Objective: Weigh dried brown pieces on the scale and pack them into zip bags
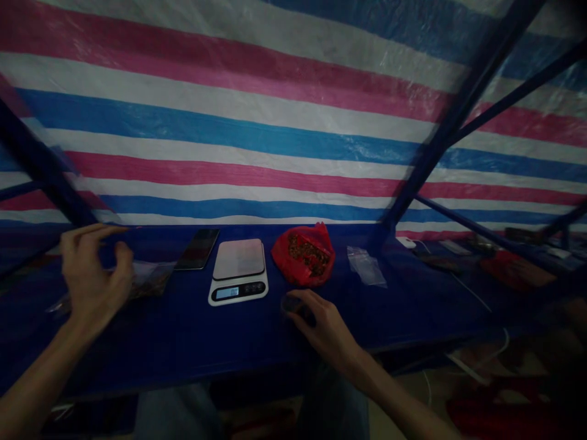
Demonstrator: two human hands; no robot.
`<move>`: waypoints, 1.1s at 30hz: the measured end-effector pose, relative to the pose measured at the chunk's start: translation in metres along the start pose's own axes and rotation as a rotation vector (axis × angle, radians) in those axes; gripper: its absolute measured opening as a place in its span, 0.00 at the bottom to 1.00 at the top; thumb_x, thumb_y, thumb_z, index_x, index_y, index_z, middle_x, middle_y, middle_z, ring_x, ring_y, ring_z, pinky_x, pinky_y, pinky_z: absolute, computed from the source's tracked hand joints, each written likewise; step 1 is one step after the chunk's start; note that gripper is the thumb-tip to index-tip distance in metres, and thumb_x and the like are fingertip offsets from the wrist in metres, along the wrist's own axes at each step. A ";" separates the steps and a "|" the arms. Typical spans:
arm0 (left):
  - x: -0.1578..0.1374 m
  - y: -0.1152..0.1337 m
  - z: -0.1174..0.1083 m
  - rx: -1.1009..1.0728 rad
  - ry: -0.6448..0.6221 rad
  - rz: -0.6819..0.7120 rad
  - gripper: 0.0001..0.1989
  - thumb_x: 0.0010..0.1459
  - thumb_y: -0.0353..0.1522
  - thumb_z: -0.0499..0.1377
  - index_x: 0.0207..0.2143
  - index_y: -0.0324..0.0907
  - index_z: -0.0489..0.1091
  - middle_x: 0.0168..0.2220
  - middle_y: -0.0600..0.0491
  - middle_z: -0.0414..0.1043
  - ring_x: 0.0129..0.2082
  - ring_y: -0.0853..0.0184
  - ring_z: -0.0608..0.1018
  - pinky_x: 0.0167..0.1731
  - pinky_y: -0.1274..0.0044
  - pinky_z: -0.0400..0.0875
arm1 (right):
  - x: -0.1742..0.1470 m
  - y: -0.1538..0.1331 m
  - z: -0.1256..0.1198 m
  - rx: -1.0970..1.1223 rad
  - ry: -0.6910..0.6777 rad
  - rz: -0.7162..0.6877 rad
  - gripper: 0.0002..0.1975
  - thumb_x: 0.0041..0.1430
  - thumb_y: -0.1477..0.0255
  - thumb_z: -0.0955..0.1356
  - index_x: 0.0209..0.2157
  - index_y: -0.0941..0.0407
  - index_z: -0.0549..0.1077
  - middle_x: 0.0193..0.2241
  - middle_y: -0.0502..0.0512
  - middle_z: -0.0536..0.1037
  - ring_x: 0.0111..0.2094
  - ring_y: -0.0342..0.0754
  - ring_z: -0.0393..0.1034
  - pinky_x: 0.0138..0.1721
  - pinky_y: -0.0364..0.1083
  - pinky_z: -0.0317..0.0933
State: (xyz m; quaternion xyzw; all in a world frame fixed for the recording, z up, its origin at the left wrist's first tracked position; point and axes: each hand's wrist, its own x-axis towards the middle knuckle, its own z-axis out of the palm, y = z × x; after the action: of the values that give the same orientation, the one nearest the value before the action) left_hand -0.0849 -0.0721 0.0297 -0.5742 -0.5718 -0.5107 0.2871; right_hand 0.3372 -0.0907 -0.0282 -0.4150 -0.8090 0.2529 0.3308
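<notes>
My left hand (94, 266) is raised at the left over clear plastic bags (153, 275) with brownish contents; its fingers curve with thumb and forefinger apart, and I see nothing between them. On the blue table, my right hand (323, 321) has thumb and fingers closed on a small clear round container (288, 304); its contents cannot be made out. Just beyond it sits an open red plastic bag (302, 269) of small brown pieces. Left of that stands a white kitchen scale (239, 269), its platform bare and its display seeming to show zero.
A dark phone (198, 249) lies left of the scale. Small clear plastic bags (367, 267) lie right of the red bag. Blue metal posts (431, 153) and a striped plastic sheet (257, 140) bound the table. At the far right, another person's hand (532, 272) is near red plastic.
</notes>
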 end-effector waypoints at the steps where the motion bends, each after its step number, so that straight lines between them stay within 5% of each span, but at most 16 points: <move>1: 0.004 0.011 0.004 -0.029 0.010 0.029 0.13 0.59 0.31 0.57 0.46 0.40 0.73 0.47 0.44 0.73 0.54 0.54 0.73 0.52 0.63 0.71 | 0.001 -0.003 0.004 -0.029 -0.004 -0.018 0.16 0.66 0.71 0.69 0.54 0.48 0.73 0.49 0.55 0.80 0.44 0.51 0.79 0.45 0.49 0.72; 5: 0.013 0.036 0.022 -0.150 0.064 0.171 0.08 0.58 0.26 0.58 0.39 0.40 0.75 0.41 0.48 0.74 0.45 0.60 0.76 0.49 0.65 0.71 | 0.004 -0.009 -0.002 -0.245 0.166 -0.105 0.16 0.66 0.69 0.70 0.55 0.49 0.74 0.52 0.58 0.79 0.49 0.55 0.77 0.50 0.52 0.71; 9: 0.021 0.040 0.040 -0.227 0.065 0.259 0.08 0.57 0.23 0.58 0.29 0.40 0.75 0.36 0.51 0.75 0.39 0.64 0.75 0.42 0.67 0.71 | 0.035 0.001 -0.039 -0.299 0.379 -0.062 0.12 0.69 0.74 0.64 0.47 0.52 0.79 0.42 0.59 0.81 0.41 0.52 0.77 0.44 0.49 0.70; 11: 0.026 0.042 0.053 -0.253 0.033 0.258 0.10 0.58 0.22 0.57 0.27 0.40 0.75 0.36 0.51 0.75 0.38 0.65 0.74 0.41 0.68 0.70 | 0.069 0.015 -0.053 -0.321 0.296 0.003 0.12 0.66 0.77 0.65 0.45 0.54 0.79 0.42 0.59 0.81 0.39 0.52 0.77 0.44 0.50 0.70; 13: 0.028 0.043 0.068 -0.282 -0.010 0.254 0.10 0.58 0.22 0.57 0.27 0.39 0.75 0.35 0.51 0.74 0.37 0.65 0.74 0.41 0.68 0.69 | 0.107 0.032 -0.055 -0.332 0.073 -0.029 0.12 0.62 0.80 0.67 0.44 0.57 0.80 0.43 0.60 0.82 0.43 0.53 0.77 0.50 0.51 0.68; 18: 0.013 0.038 0.088 -0.360 -0.160 0.265 0.09 0.56 0.24 0.57 0.26 0.44 0.74 0.34 0.49 0.74 0.37 0.61 0.75 0.41 0.65 0.68 | 0.165 0.067 -0.025 -0.431 -0.234 -0.113 0.14 0.62 0.76 0.69 0.50 0.62 0.76 0.51 0.66 0.77 0.53 0.55 0.71 0.56 0.52 0.62; 25: -0.003 0.029 0.081 -0.347 -0.219 0.171 0.09 0.54 0.24 0.58 0.27 0.46 0.74 0.35 0.48 0.75 0.37 0.59 0.76 0.43 0.63 0.69 | 0.169 0.080 -0.007 -0.555 -0.262 -0.130 0.14 0.62 0.81 0.65 0.48 0.63 0.76 0.52 0.69 0.75 0.54 0.57 0.69 0.57 0.53 0.62; 33: -0.006 0.041 0.081 -0.371 -0.259 0.221 0.09 0.54 0.25 0.58 0.26 0.46 0.74 0.33 0.49 0.76 0.35 0.60 0.76 0.40 0.64 0.68 | 0.163 0.080 -0.008 -0.463 -0.197 -0.106 0.14 0.53 0.86 0.63 0.38 0.61 0.76 0.44 0.64 0.78 0.45 0.52 0.71 0.51 0.49 0.64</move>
State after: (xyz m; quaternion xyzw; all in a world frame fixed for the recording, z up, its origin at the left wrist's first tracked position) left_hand -0.0236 -0.0078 0.0092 -0.7368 -0.4340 -0.4946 0.1552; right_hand 0.3121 0.0890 -0.0249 -0.4098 -0.8943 0.0825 0.1594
